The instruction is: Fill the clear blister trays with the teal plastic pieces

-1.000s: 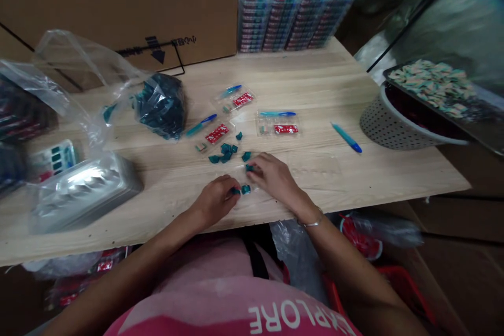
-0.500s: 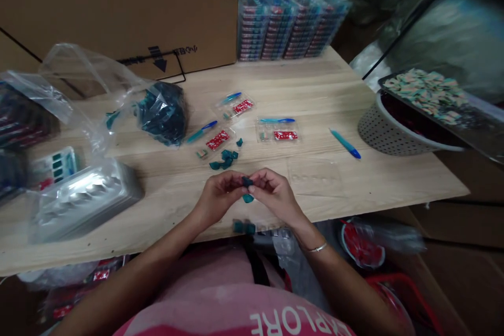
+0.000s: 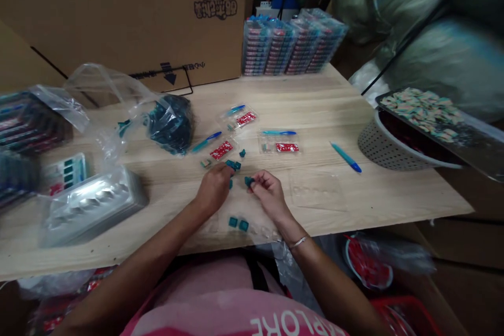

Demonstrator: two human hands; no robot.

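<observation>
My left hand (image 3: 213, 190) rests on the wooden table (image 3: 354, 199), fingers curled around a small teal piece at the edge of a loose pile of teal pieces (image 3: 233, 165). My right hand (image 3: 266, 191) pinches another teal piece (image 3: 249, 181) between thumb and fingers. A clear blister tray (image 3: 252, 227) lies at the near table edge between my wrists, with two teal pieces (image 3: 238, 223) in its left pockets. Three filled clear packs (image 3: 280, 142) with blue pens and red cards lie just beyond the pile.
A plastic bag of teal pieces (image 3: 169, 123) sits at the left, a stack of clear trays (image 3: 88, 207) nearer. Finished packs are stacked (image 3: 289, 44) at the back before a cardboard box (image 3: 129, 16). A loose blue pen (image 3: 345, 156) and a white basket (image 3: 388, 142) are right.
My hands were raised together over the table edge half a second ago. Now they have parted and dropped to the table, the left reaching toward the pile. The camera tilted up slightly.
</observation>
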